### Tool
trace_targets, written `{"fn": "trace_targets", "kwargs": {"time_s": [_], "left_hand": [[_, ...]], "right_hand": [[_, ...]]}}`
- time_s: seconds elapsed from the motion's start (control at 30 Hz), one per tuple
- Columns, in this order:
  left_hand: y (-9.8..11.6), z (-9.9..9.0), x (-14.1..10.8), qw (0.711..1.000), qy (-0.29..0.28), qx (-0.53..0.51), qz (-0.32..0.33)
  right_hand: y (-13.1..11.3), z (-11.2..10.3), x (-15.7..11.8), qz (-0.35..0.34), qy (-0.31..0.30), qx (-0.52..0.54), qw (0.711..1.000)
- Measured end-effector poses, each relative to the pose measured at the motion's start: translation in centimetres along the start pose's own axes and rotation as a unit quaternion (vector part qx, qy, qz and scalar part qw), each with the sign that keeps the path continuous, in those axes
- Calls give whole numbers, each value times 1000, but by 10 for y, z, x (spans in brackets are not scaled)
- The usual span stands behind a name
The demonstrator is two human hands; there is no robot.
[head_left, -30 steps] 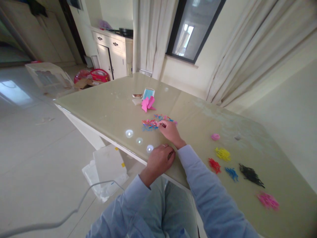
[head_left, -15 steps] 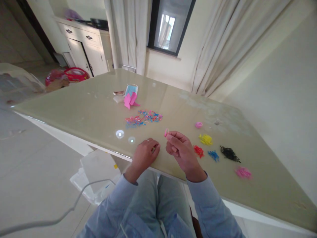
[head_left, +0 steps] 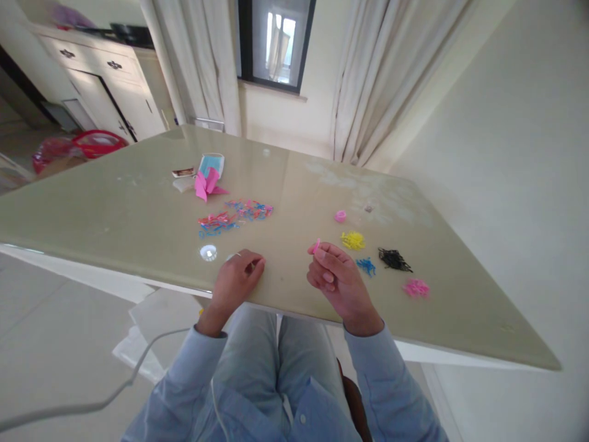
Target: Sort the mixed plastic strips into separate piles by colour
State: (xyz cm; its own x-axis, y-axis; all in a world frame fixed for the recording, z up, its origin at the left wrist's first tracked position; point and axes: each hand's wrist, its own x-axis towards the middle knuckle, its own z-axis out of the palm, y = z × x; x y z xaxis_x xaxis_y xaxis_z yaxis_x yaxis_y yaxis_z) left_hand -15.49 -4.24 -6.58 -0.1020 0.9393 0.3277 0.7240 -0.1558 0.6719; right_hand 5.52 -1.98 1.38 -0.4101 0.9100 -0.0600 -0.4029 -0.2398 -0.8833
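Note:
My right hand [head_left: 334, 276] is raised over the table near its front edge. Thumb and forefinger pinch a small pink rubber band [head_left: 316, 247], with the other fingers curled in. Close to the table's front edge rests my left hand [head_left: 237, 273], fingers loosely curled in and nothing visible in them. Beyond the left hand lies a mixed heap of small bands [head_left: 218, 222], red, blue and pink. To the right of my right hand are a blue pile [head_left: 366, 266], a yellow pile [head_left: 353, 240], a black pile [head_left: 394, 259] and a pink pile [head_left: 416, 288].
The glossy table [head_left: 294, 184] carries a blue face mask [head_left: 212, 162], a folded pink paper piece [head_left: 208, 184] and a small flat item [head_left: 183, 172] at back left. A small pink object [head_left: 340, 216] lies behind the yellow pile. A grey cable [head_left: 115, 393] crosses at lower left.
The view has turned to the right, so the things on the table appear shifted left. My hands are farther apart. The red pile seen earlier is now hidden behind my right hand, which still pinches the band.

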Motion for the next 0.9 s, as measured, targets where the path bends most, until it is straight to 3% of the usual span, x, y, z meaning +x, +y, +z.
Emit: {"fn": "trace_targets", "kwargs": {"time_s": [0.17,0.37,0.5,0.63,0.77,0.9], "left_hand": [[-2,0,-1,1000,5,-3,-14],[-9,2,-1,1000,3,12,-21],[-8,2,-1,999,14,38,-32],[-5,2,-2,997,17,67,-40],[-3,4,-1,995,23,81,-47],[2,9,-1,992,29,112,-58]], "right_hand": [[-11,-38,-28,-34,68,-3,997],[-20,-100,-66,-100,207,-85,969],[-23,-142,-89,-152,343,-245,894],[-32,-174,-108,-153,420,-389,805],[-42,-196,-119,-132,454,-519,713],[-41,-213,-121,-110,448,-589,663]]}}
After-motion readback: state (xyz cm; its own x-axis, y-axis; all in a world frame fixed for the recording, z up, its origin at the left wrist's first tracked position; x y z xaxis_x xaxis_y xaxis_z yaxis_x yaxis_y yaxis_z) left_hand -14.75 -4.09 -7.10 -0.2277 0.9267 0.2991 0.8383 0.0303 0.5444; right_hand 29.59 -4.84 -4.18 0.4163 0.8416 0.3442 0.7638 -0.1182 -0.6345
